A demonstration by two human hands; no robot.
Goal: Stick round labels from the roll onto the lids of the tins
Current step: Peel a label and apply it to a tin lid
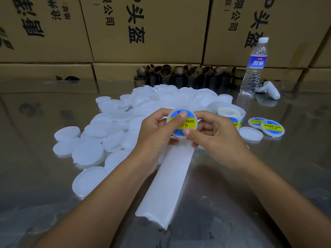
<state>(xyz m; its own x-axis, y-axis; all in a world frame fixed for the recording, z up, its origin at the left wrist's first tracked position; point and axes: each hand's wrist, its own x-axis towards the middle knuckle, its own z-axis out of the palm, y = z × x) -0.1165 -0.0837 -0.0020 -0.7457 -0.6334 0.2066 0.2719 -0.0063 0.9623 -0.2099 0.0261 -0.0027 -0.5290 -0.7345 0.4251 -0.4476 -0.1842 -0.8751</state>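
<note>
Head view. Left grip (157,129) and right grip (215,136) both pinch one white lid (179,134) above the table (268,176), thumbs pressing its blue-yellow label (189,121); "PASTE" legible. Label roll (229,113) just right. Finished lids (272,128) farther right read "SOLDERING PASTE". Plain lids (100,129) heaped left.

We read "PASTE" on the round blue-and-yellow label (190,121) of the white plastic lid (177,135), and "II SOLDERING PASTE" on another labelled lid (272,127). Brown cardboard boxes (143,29) show "头盔" and "限公司".
</note>
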